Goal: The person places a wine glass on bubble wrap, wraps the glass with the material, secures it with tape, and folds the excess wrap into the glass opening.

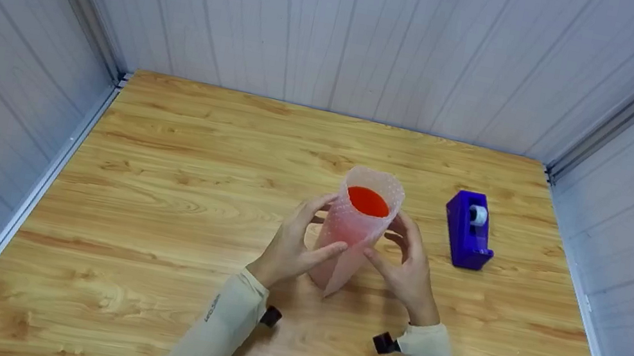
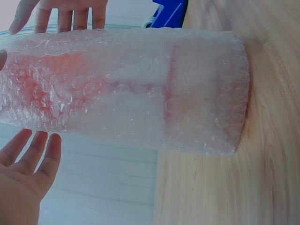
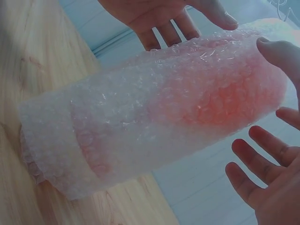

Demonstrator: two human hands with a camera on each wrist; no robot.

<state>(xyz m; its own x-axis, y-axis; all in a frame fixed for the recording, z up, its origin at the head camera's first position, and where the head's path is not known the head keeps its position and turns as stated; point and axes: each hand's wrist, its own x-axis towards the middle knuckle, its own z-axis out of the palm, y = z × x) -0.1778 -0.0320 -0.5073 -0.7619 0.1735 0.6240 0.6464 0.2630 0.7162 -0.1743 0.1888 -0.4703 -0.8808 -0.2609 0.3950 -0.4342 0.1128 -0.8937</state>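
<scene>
A roll of bubble wrap [image 1: 348, 223] stands upright on the table, around a stemmed glass with a red bowl [image 1: 368, 201]. Through the wrap, the thin stem [image 2: 136, 87] and flat foot [image 2: 169, 84] show faintly in the left wrist view. My left hand [image 1: 298, 246] holds the wrap from the left, its thumb against the near side. On the opposite side my right hand [image 1: 410, 273] holds it likewise, thumb near the wrap's loose edge. Both hands' fingers curve round the far side, where their tips are partly hidden. The wrap's near lower corner hangs out as a point.
A purple tape dispenser [image 1: 469, 231] with a roll of clear tape [image 1: 478, 216] stands on the wooden table [image 1: 171, 191] to the right of the wrapped glass. Pale panel walls [image 1: 318, 22] enclose the table at the back and both sides.
</scene>
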